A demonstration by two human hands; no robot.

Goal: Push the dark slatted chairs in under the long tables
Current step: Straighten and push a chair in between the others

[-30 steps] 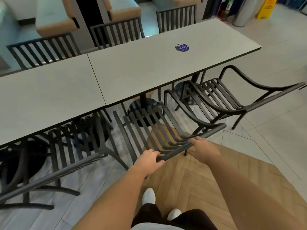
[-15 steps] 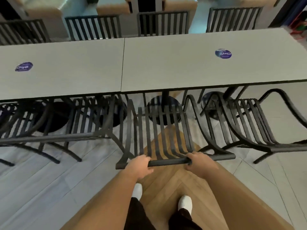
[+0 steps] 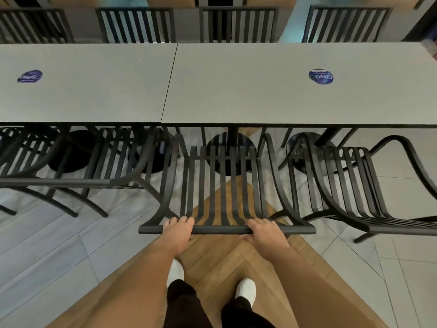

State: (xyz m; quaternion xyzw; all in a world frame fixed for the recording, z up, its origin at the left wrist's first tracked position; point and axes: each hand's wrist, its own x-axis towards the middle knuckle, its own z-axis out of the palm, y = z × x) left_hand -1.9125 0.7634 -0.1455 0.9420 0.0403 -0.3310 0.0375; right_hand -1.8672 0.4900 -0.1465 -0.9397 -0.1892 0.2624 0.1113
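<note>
A dark slatted chair (image 3: pixel 222 181) stands right in front of me, facing the right-hand grey table (image 3: pixel 283 98), its seat front near the table's edge. My left hand (image 3: pixel 178 230) grips the chair's top rail left of centre. My right hand (image 3: pixel 264 233) grips the same rail right of centre. A second slatted chair (image 3: pixel 350 185) stands to the right, angled and further out from the table. Another chair (image 3: pixel 94 166) on the left sits partly under the left-hand grey table (image 3: pixel 82 95).
Several dark slatted chairs (image 3: pixel 238 24) line the far side of the tables. Round black table bases (image 3: pixel 230 147) stand under the tabletops. Blue round stickers (image 3: pixel 321 76) mark each table. My feet in white shoes stand on a wooden herringbone floor strip (image 3: pixel 220 268) between grey tiles.
The chair has swung round from an angle to face the table squarely and sits closer to it. Both hands kept their hold on the top rail.
</note>
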